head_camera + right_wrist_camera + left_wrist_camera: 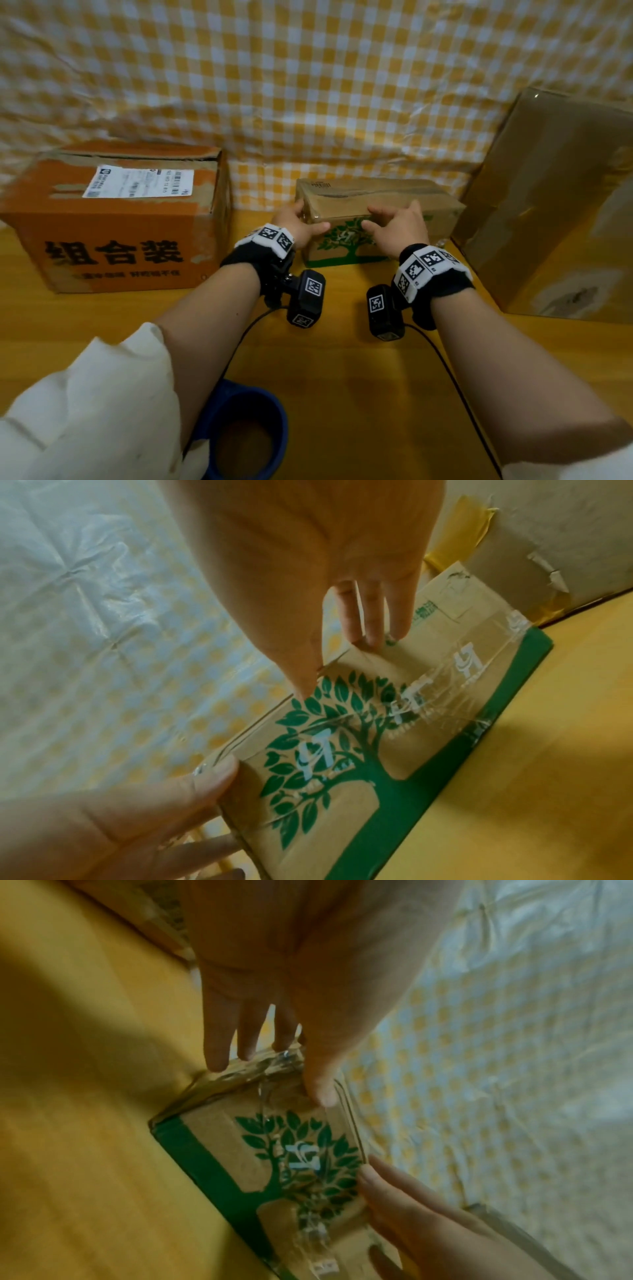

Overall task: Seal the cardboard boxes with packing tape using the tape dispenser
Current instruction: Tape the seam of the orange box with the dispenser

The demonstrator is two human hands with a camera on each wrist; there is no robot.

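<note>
A small cardboard box [383, 202] printed with a green tree stands at the back middle of the table. Clear tape [445, 696] runs shiny and wrinkled across its tree face. My left hand [313, 216] grips the box's upper left corner, thumb on the tree face and fingers [219, 1064] round the left end. My right hand [368, 216] pinches the top front edge, thumb on the tree face and fingers [373, 637] on the top. A blue tape dispenser [260, 421] with a brown roll lies at the near edge, partly hidden under my left forearm.
A large orange box [116, 219] with a white label stands at the left. A tall brown box [555, 205] leans at the right, close to the small box. Behind hangs a yellow checked cloth [308, 85]. Bare wooden table [342, 359] lies between my arms.
</note>
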